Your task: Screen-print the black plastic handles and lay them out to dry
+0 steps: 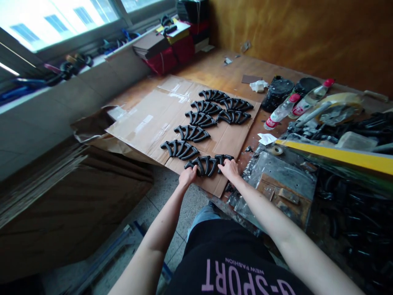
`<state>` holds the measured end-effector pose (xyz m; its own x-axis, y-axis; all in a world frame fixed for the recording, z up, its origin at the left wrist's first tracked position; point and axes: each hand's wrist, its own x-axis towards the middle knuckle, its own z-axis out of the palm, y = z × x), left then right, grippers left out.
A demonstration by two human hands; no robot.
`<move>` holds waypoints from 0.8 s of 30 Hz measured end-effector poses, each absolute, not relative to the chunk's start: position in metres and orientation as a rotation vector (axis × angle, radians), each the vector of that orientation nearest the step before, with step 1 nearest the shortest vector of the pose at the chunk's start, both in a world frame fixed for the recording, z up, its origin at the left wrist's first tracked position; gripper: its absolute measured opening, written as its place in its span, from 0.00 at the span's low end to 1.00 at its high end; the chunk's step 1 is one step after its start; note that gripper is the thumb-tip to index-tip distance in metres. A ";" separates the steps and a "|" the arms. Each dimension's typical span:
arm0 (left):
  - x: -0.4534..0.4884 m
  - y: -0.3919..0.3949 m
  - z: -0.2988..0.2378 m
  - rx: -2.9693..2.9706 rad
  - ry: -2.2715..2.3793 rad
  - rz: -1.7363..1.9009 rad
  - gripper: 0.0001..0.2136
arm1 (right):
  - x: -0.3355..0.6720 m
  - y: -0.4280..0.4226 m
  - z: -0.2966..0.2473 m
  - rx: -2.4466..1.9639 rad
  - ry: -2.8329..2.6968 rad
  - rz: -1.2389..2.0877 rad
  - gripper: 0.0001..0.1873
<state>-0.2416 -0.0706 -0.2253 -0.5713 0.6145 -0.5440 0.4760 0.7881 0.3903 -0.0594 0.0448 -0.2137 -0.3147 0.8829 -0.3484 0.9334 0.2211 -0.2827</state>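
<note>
Near edge of cardboard sheet (227,141): left hand (188,175) at left end of closest row of black curved pieces (208,166), right hand (231,169) on short black cluster (220,159) just right of it. Fingers of both bent against pieces; too small to tell if pinching. Other black rows (181,150) farther up sheet. Right of sheet, on tabletop (205,67): two plastic bottles (280,113).

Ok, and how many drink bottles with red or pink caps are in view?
2. One bottle is on the right part of the table, nearer the cardboard; the other bottle is just to its right. Others could be hidden in the clutter.
</note>
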 end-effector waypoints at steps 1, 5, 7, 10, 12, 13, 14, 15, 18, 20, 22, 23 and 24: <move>-0.240 -0.074 -0.224 0.798 2.309 0.250 0.26 | -0.059 0.047 -0.214 1.775 2.363 -0.679 0.20; -0.223 -0.094 -0.218 0.847 2.444 0.296 0.23 | -0.044 0.050 -0.215 1.791 2.380 -0.646 0.19; -0.208 -0.101 -0.218 1.078 2.506 0.427 0.21 | -0.035 0.048 -0.216 1.808 2.363 -0.623 0.19; -0.186 -0.102 -0.223 1.492 2.478 0.530 0.20 | -0.029 0.041 -0.217 1.801 2.330 -0.626 0.20; -0.174 -0.097 -0.227 1.569 2.478 0.457 0.23 | -0.032 0.035 -0.218 1.777 2.326 -0.649 0.20; -0.170 -0.093 -0.228 1.569 2.490 0.414 0.24 | -0.034 0.032 -0.219 1.765 2.330 -0.665 0.20; -0.167 -0.089 -0.228 1.561 2.498 0.375 0.24 | -0.037 0.030 -0.219 1.751 2.340 -0.678 0.21; -0.165 -0.086 -0.228 1.553 2.500 0.344 0.24 | -0.039 0.029 -0.220 1.735 2.354 -0.689 0.21; -0.164 -0.077 -0.225 1.542 2.485 0.281 0.20 | -0.042 0.028 -0.220 1.671 2.393 -0.709 0.20; -0.164 -0.075 -0.222 1.539 2.484 0.258 0.18 | -0.041 0.029 -0.221 1.642 2.413 -0.717 0.19; -0.165 -0.075 -0.221 1.527 2.486 0.241 0.18 | -0.040 0.031 -0.222 1.632 2.434 -0.732 0.18; -0.164 -0.075 -0.220 1.519 2.487 0.234 0.18 | -0.039 0.032 -0.223 1.631 2.445 -0.742 0.17; -0.164 -0.075 -0.220 1.512 2.488 0.227 0.19 | -0.039 0.033 -0.223 1.632 2.452 -0.754 0.17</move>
<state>-0.1643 -0.0749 -0.2202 -0.4458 0.8887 -0.1072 0.8546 0.4582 0.2444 -0.0388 0.0333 -0.2233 -0.4202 0.8387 -0.3466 0.8885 0.3027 -0.3448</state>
